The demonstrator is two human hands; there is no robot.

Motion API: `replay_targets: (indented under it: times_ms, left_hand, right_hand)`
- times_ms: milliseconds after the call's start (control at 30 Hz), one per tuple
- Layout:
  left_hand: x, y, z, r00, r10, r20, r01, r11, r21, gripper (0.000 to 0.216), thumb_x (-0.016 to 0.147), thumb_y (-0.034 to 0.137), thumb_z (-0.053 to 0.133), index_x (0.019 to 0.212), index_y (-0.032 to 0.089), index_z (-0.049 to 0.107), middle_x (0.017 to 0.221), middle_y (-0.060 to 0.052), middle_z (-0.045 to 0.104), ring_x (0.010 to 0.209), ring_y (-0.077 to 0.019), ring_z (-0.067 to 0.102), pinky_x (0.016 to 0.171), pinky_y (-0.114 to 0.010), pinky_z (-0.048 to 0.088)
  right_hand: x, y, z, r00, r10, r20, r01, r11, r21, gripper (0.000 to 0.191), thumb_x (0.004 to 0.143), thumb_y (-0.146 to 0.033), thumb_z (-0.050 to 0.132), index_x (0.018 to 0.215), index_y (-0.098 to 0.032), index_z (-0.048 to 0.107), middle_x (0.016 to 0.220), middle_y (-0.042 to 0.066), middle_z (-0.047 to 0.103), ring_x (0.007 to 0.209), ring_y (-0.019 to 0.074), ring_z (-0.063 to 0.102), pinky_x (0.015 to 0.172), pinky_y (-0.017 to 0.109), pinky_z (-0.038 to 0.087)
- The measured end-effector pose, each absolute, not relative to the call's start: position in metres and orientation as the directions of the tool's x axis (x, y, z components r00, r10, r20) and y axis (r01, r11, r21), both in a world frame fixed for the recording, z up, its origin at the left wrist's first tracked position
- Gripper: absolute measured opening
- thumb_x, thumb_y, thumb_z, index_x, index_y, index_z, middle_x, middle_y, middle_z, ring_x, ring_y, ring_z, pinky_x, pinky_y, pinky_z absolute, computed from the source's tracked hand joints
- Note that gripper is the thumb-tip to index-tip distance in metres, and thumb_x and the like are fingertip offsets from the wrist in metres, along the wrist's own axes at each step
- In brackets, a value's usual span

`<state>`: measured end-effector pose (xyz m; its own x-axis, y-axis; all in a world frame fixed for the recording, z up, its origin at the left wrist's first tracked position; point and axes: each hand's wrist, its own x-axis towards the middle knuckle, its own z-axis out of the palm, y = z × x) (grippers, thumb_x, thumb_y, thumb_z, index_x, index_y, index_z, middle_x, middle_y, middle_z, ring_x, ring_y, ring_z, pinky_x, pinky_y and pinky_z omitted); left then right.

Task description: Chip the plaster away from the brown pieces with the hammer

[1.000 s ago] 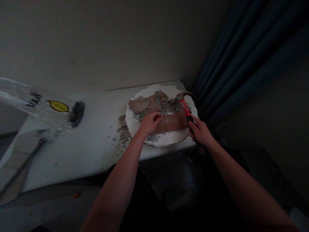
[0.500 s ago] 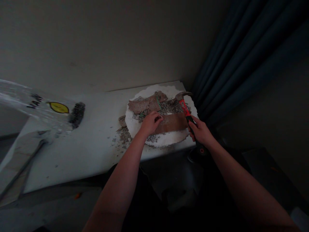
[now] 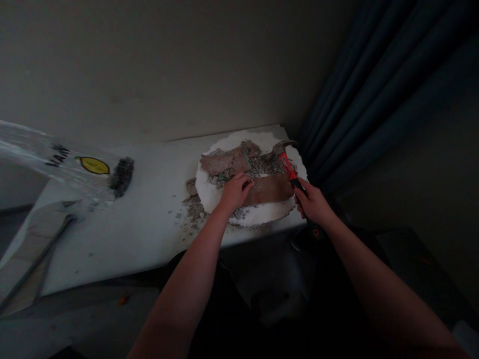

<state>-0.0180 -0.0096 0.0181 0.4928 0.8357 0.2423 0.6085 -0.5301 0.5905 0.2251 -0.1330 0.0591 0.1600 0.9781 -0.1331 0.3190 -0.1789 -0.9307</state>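
In my right hand (image 3: 313, 204) is a claw hammer (image 3: 286, 162) with a red and black handle, its head tilted up over the right side of a white round slab (image 3: 258, 214). My left hand (image 3: 237, 189) rests at the left end of a flat brown strip (image 3: 271, 189), fingers pinched together; whatever is between them is too small to make out. Behind that hand lies a broken, textured brownish piece (image 3: 224, 160) with a green edge. Crumbled grey fragments (image 3: 262, 165) are spread between it and the strip.
More rubble (image 3: 194, 204) lies on the white table (image 3: 149, 219) left of the slab. A clear plastic bag (image 3: 75, 169) with a yellow label and dark contents is at the left, near a dark rod (image 3: 41, 257). Dark curtains (image 3: 359, 89) hang at the right.
Both hands and the hammer hold nearly the same places. The view has shifted slightly; the hammer's head stays over the slab's right side.
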Motion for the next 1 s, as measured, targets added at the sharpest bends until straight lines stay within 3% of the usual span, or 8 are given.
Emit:
replay_targets:
  times_ms: [67,167,267,400,567,1000]
  left_hand:
    - [-0.017,-0.012,0.016,0.484,0.838,0.253,0.614,-0.531,0.584,0.016,0.095,0.027,0.056,0.088,0.018,0.067,0.099,-0.008,0.065,0.095,-0.0223,0.063,0.089,-0.034,0.049]
    - [-0.015,-0.014,0.015,0.478,0.841,0.252,0.63,-0.529,0.569,0.014,0.095,0.025,0.056,0.091,0.018,0.067,0.102,-0.009,0.066,0.096,-0.0231,0.064,0.089,-0.035,0.05]
    - [-0.013,-0.015,0.015,0.468,0.852,0.234,0.656,-0.513,0.554,0.016,0.095,0.026,0.055,0.092,0.018,0.068,0.103,-0.009,0.066,0.096,-0.0244,0.065,0.088,-0.036,0.05]
    - [-0.011,-0.017,0.019,0.441,0.876,0.194,0.696,-0.471,0.542,0.017,0.095,0.027,0.056,0.094,0.017,0.071,0.104,-0.012,0.067,0.091,-0.0258,0.066,0.083,-0.036,0.05]
    - [-0.009,-0.019,0.023,0.463,0.866,0.188,0.693,-0.486,0.532,0.018,0.095,0.025,0.055,0.095,0.017,0.071,0.107,-0.011,0.068,0.094,-0.0258,0.066,0.085,-0.036,0.05]
    - [-0.009,-0.018,0.018,0.469,0.86,0.2,0.691,-0.498,0.524,0.017,0.095,0.025,0.057,0.096,0.016,0.071,0.105,-0.011,0.069,0.096,-0.025,0.067,0.086,-0.034,0.052]
  right_hand:
    - [0.226,-0.143,0.071,0.156,0.987,-0.041,0.455,-0.109,-0.884,0.055,0.095,-0.039,0.052,0.148,-0.023,0.05,0.066,-0.003,0.056,0.042,0.0114,0.049,0.04,0.024,0.042]
    - [0.223,-0.164,0.093,0.093,0.991,0.096,0.661,0.011,-0.751,0.057,0.096,-0.037,0.054,0.152,-0.025,0.049,0.082,0.006,0.07,0.066,0.0215,0.066,0.062,0.033,0.054]
    - [0.214,-0.181,0.111,-0.012,0.996,0.083,0.753,0.063,-0.656,0.056,0.098,-0.036,0.051,0.153,-0.028,0.047,0.103,0.01,0.075,0.087,0.0294,0.072,0.078,0.04,0.055]
    - [0.2,-0.192,0.116,-0.056,0.998,-0.023,0.812,0.032,-0.583,0.051,0.099,-0.035,0.048,0.149,-0.025,0.052,0.098,0.011,0.077,0.085,0.0317,0.074,0.076,0.039,0.055]
    - [0.195,-0.202,0.111,-0.036,0.999,0.0,0.803,0.029,-0.596,0.055,0.102,-0.035,0.044,0.155,-0.021,0.044,0.113,0.013,0.076,0.095,0.0321,0.074,0.081,0.04,0.056]
    - [0.19,-0.211,0.115,-0.025,0.999,-0.038,0.843,0.001,-0.539,0.058,0.103,-0.031,0.04,0.16,-0.017,0.035,0.107,0.014,0.078,0.091,0.0305,0.076,0.079,0.039,0.056]
